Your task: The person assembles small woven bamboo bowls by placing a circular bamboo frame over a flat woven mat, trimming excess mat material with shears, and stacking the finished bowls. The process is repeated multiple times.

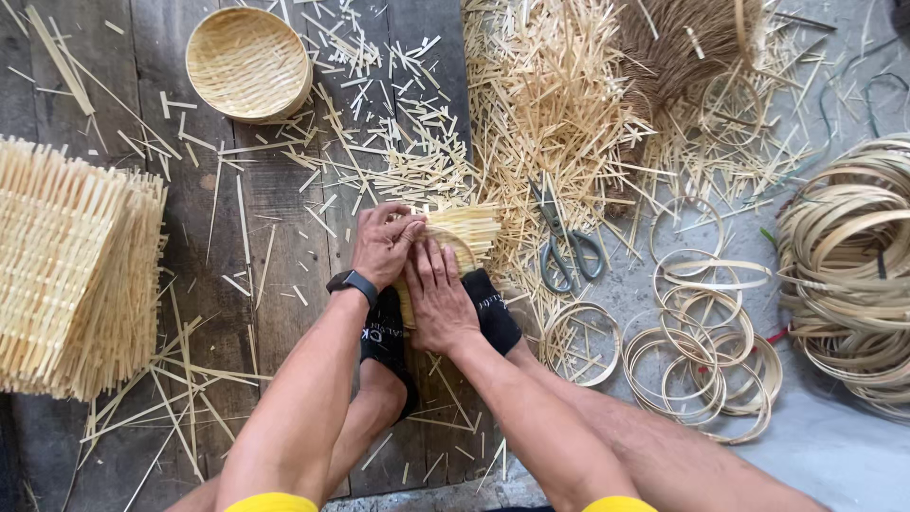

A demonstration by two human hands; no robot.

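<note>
A wooden floor [237, 237] is lying under everything, littered with bamboo offcuts [550, 95]. A stack of woven mats [66, 270] is sitting at the left, and a coil of bamboo strips [848, 275] is lying at the far right, with loose rings [701, 351] between it and the person. A finished basket [248, 64] is resting at the top left. Both black-socked feet [493, 308] are pinning a half-made basket [460, 237] at the centre. The left hand [384, 245] is pinching its rim with fingers closed, and the right hand [438, 299] is pressing flat on it, fingers together. Scissors [564, 246] are lying just right of it.
</note>
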